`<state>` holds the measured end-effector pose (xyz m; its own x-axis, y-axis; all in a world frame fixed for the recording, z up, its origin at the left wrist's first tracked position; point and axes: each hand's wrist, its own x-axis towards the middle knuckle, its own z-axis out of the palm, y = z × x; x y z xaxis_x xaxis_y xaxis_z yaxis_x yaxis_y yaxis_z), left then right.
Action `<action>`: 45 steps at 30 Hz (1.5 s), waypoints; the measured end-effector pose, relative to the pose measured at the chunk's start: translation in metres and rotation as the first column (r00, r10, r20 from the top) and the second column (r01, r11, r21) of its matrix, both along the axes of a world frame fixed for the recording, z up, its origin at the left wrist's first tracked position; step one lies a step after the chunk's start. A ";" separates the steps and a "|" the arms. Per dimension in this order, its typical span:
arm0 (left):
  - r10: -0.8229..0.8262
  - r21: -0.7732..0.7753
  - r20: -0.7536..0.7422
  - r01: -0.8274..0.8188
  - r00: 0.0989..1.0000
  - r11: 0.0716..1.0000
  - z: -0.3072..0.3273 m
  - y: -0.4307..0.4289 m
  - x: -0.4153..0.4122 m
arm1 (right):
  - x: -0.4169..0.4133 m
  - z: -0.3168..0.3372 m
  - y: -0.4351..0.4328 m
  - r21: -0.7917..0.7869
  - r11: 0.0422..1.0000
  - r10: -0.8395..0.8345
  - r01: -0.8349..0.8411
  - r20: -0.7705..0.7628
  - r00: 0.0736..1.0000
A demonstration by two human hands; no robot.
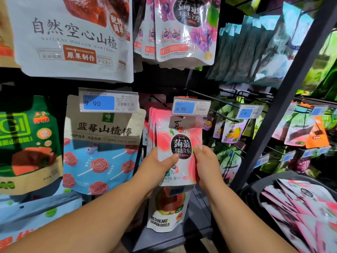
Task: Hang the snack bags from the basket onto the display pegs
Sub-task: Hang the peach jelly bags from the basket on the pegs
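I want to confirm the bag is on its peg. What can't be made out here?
Head view:
Top of the peach jelly bag and its peg: covered by the 4.90 price tag.
Fingers of the left hand and right hand: behind the bag; only thumbs show.
The basket: cut off by the right and bottom edges, so its bags cannot be counted.
Barcode print on the tag: too small.

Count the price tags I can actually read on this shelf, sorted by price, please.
9.90 tag: 1
4.90 tags: 2
Total: 3
Further tags to the right are too blurred to read, so they are left out.
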<state>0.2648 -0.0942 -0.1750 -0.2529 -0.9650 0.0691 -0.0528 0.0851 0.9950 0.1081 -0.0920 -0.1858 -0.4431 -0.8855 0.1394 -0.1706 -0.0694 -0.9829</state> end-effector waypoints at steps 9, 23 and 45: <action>0.066 -0.018 0.064 -0.065 0.996 0.998 0.003 -0.005 -0.004 | -0.002 -0.003 -0.020 -0.007 0.999 -0.039 0.038 -0.076 0.996; 0.214 0.007 0.243 -0.223 0.946 0.975 -0.010 -0.027 0.006 | -0.010 -0.015 -0.029 0.122 0.991 0.065 -0.050 -0.126 0.990; -0.095 -0.349 0.361 0.229 0.928 0.909 -0.023 0.023 -0.059 | -0.051 0.003 0.078 0.048 0.989 -0.119 0.141 -0.318 0.941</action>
